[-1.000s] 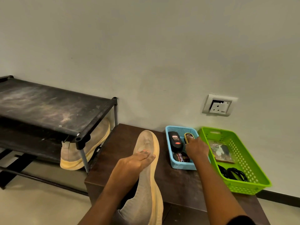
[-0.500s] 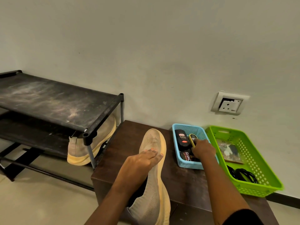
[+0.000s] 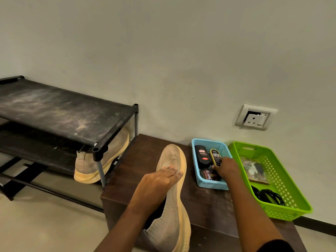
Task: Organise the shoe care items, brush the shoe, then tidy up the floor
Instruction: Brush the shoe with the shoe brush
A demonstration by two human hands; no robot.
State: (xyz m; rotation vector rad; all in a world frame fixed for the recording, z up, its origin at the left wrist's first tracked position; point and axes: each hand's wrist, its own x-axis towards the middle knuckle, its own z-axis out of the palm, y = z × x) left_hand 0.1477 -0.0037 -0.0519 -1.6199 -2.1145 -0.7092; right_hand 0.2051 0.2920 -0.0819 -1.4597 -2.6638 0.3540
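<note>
Off the left end of the low brown table stands the black shoe rack, with a spare shoe tucked on its lower shelf, hard against the table's corner.

On the table's left half lies the beige shoe, toe toward the wall and heel hanging over the near edge. The left hand lies flat across its upper, fingers straight and pressed together, pinning it down.

At the table's back, just right of the shoe, sits the blue basket. Inside are a black bottle, a yellow-edged brush, or so I take it, and a dark tin nearest us. The right hand is down in that basket, fingers curled over the brush's near end. Whether they have actually closed on it, I cannot tell, because the knuckles hide the grip.

On the table's right end, touching the blue one, is the green basket, holding a clear packet and a coil of black laces.

My read is that the sorting looks largely done and this is the reach for the brush. The next move calls for a firm pinch round its sides, then a lift clear of the basket wall without dragging the bottle or tin. It then goes across to the shoe, bristles down, while the left hand holds the shoe steady.
</note>
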